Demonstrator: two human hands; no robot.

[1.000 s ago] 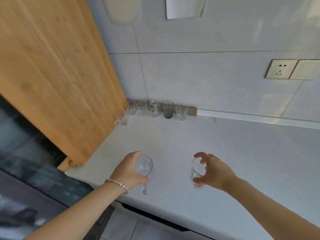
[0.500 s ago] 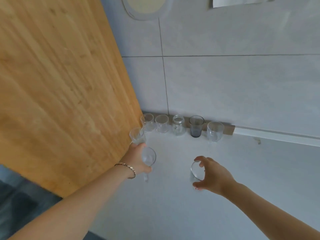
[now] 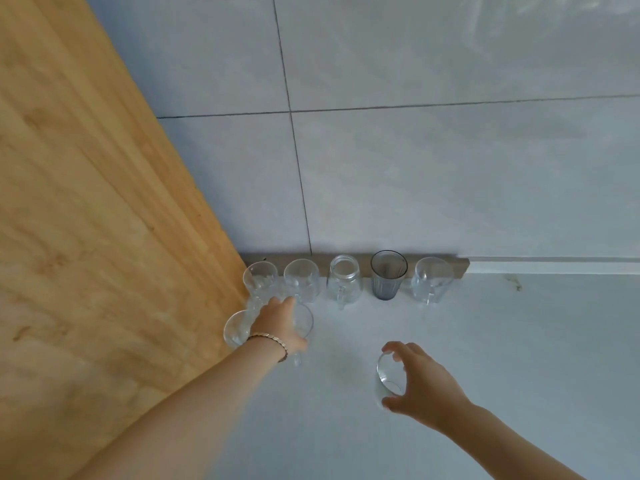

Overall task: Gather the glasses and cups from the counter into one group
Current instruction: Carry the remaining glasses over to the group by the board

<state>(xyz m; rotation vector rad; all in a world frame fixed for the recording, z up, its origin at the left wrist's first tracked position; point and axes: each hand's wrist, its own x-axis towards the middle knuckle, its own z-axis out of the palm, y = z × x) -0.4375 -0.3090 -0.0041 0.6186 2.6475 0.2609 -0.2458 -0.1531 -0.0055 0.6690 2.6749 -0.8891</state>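
Five vessels in a row against the tiled wall (image 3: 415,168), 12 o'clock from the hands: corner glass (image 3: 260,277), second glass (image 3: 301,278), jar mug (image 3: 344,280), dark tumbler (image 3: 388,275), clear mug (image 3: 433,278). A loose glass (image 3: 237,329) stands against the wooden panel (image 3: 86,202), at 9 o'clock of the left hand (image 3: 278,323) and just beside it.

Left-hand fingers are wrapped round a handled cup (image 3: 306,322), handle pointing to 6 o'clock, near the row's left end. Bracelet (image 3: 268,341) on that wrist.

Right hand (image 3: 420,382): thumb and fingers curled round a small tumbler (image 3: 389,374), at 6 o'clock of the dark tumbler and well apart from it.

Can't tell whether either is lifted. Counter (image 3: 502,358) is pale grey.
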